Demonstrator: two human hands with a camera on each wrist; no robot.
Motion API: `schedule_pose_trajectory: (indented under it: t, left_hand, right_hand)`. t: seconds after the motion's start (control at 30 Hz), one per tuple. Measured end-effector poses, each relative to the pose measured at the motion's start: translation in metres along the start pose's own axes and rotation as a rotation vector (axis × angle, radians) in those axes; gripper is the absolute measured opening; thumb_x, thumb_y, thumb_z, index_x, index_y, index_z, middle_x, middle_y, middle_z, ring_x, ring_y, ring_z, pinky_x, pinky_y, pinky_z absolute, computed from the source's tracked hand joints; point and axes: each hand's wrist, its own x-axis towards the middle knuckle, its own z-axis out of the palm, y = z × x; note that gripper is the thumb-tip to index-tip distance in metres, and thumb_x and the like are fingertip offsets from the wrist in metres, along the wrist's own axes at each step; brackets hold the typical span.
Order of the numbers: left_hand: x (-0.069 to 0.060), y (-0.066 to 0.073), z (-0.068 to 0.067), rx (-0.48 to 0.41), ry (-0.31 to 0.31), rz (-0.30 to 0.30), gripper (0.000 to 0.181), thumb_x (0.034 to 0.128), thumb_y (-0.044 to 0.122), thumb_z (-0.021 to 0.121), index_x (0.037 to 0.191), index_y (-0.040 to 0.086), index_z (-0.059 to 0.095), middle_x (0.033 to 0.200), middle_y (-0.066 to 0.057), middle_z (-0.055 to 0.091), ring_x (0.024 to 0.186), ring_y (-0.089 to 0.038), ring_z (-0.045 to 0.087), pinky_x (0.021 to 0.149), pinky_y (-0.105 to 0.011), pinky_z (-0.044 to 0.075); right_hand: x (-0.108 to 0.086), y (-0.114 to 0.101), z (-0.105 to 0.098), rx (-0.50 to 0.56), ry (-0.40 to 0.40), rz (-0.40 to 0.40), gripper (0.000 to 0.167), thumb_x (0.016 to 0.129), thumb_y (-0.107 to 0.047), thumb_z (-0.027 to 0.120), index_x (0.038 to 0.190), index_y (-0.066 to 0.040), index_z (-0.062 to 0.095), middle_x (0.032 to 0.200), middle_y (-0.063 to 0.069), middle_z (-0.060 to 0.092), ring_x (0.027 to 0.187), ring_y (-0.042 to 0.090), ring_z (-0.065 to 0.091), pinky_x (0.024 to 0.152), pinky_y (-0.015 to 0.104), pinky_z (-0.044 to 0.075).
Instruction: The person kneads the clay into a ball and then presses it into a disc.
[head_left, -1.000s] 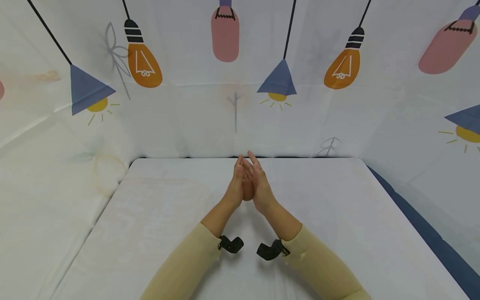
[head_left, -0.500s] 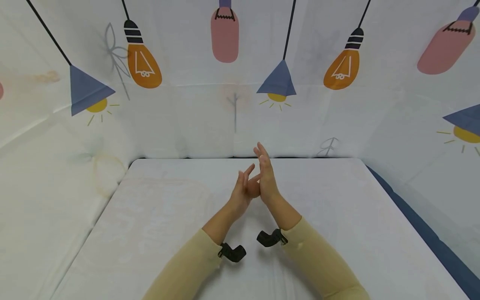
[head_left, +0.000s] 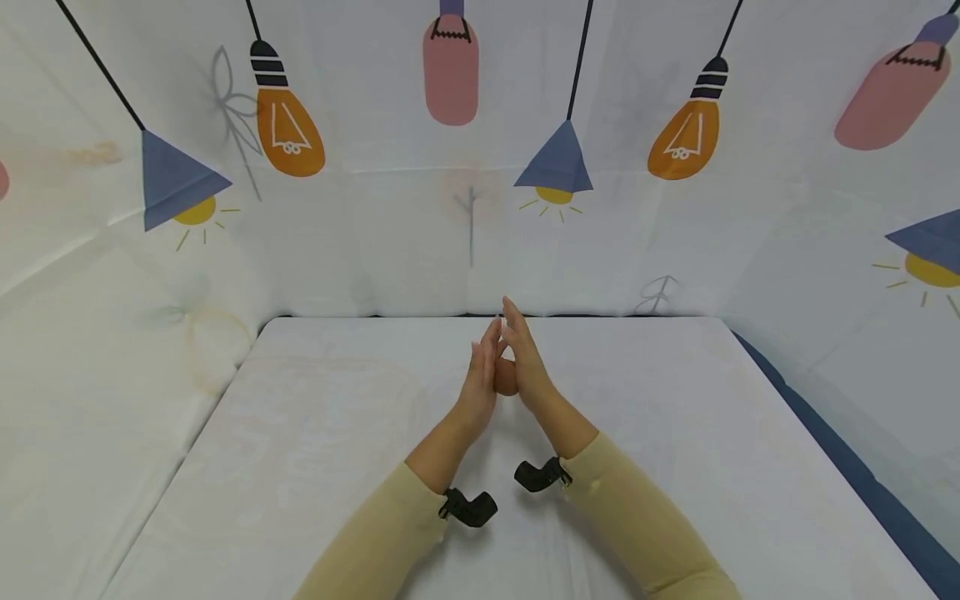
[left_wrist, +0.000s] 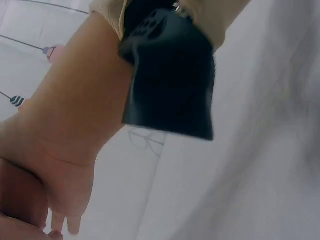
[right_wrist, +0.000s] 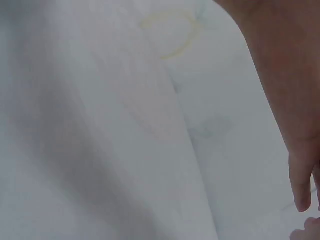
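Note:
A small reddish-brown ball (head_left: 506,377) sits between the two palms above the table, in the middle of the head view. My left hand (head_left: 477,390) lies along its left side with straight fingers pointing up and away. From the right, my right hand (head_left: 533,373) presses against the ball, its fingers also extended. Toward the tips the fingers come close together. In the left wrist view, part of the ball (left_wrist: 21,194) shows against a palm. The right wrist view shows only a forearm and some fingers at the right edge; the ball is out of sight there.
A white-covered table (head_left: 337,433) spreads under the hands. Behind it hangs a pale cloth (head_left: 390,233) printed with lamps and bulbs. Black wrist cameras sit on both cuffs, and a dark blue strip (head_left: 840,442) runs along the right side.
The hands slide against each other round the ball. The right hand went forward, then came partly back; the left dropped back, then moved forward again. The ball has shifted slightly right.

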Motion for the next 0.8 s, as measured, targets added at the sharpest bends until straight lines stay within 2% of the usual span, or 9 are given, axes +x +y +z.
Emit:
schedule_pose_trajectory:
  t: [0.13, 0.2, 0.33, 0.47, 0.63, 0.8]
  left_hand:
    - [0.004, -0.002, -0.002, 0.115, 0.082, 0.082, 0.099, 0.0902, 0.084, 0.013, 0.162, 0.016, 0.003, 0.168, 0.0, 0.003, 0.153, -0.021, 0.001, 0.119, -0.057, -0.001]
    - [0.006, -0.003, -0.003, 0.164, 0.143, 0.094, 0.099, 0.0897, 0.084, 0.012, 0.162, 0.017, 0.002, 0.168, -0.002, 0.002, 0.153, -0.023, 0.001, 0.118, -0.059, 0.001]
    - [0.009, -0.005, -0.008, 0.201, 0.219, 0.07, 0.103, 0.084, 0.089, 0.013, 0.162, 0.023, 0.002, 0.168, -0.004, -0.001, 0.152, -0.03, 0.002, 0.116, -0.063, 0.006]
    - [0.012, -0.009, -0.017, 0.244, 0.248, 0.044, 0.104, 0.0821, 0.09, 0.011, 0.162, 0.025, 0.003, 0.168, -0.004, 0.0, 0.152, -0.03, 0.003, 0.116, -0.065, 0.006]
    - [0.015, -0.014, -0.024, 0.277, 0.189, -0.013, 0.09, 0.092, 0.079, 0.006, 0.162, 0.024, 0.001, 0.168, -0.001, 0.001, 0.153, -0.024, 0.0, 0.117, -0.061, 0.001]
    - [0.012, -0.016, -0.021, 0.297, 0.071, -0.102, 0.078, 0.0995, 0.068, 0.004, 0.162, 0.023, -0.001, 0.168, -0.004, 0.003, 0.152, -0.031, 0.012, 0.116, -0.064, 0.008]
  right_hand:
    - [-0.007, 0.001, 0.01, 0.078, -0.112, -0.02, 0.071, 0.098, -0.042, 0.036, 0.162, -0.02, 0.015, 0.167, 0.0, 0.013, 0.152, 0.023, 0.011, 0.12, 0.055, 0.007]
    - [-0.011, 0.001, 0.014, 0.098, -0.152, -0.041, 0.07, 0.099, -0.043, 0.033, 0.162, -0.017, 0.015, 0.167, 0.001, 0.014, 0.152, 0.024, 0.013, 0.12, 0.053, 0.01]
    - [-0.019, -0.001, 0.019, 0.098, -0.195, -0.046, 0.066, 0.102, -0.048, 0.026, 0.161, -0.017, 0.022, 0.165, 0.002, 0.021, 0.151, 0.025, 0.019, 0.12, 0.053, 0.016]
    - [-0.024, -0.003, 0.021, 0.098, -0.225, -0.081, 0.063, 0.106, -0.047, 0.02, 0.158, -0.014, 0.03, 0.163, 0.003, 0.027, 0.15, 0.023, 0.022, 0.12, 0.053, 0.017]
    - [-0.025, -0.012, 0.018, 0.161, -0.228, -0.148, 0.068, 0.107, -0.05, 0.016, 0.158, -0.006, 0.027, 0.164, 0.008, 0.025, 0.151, 0.02, 0.018, 0.121, 0.049, 0.01]
    - [-0.021, -0.017, 0.011, 0.204, -0.145, -0.138, 0.072, 0.104, -0.055, 0.02, 0.16, -0.009, 0.02, 0.165, 0.009, 0.021, 0.152, 0.019, 0.015, 0.122, 0.047, 0.006]
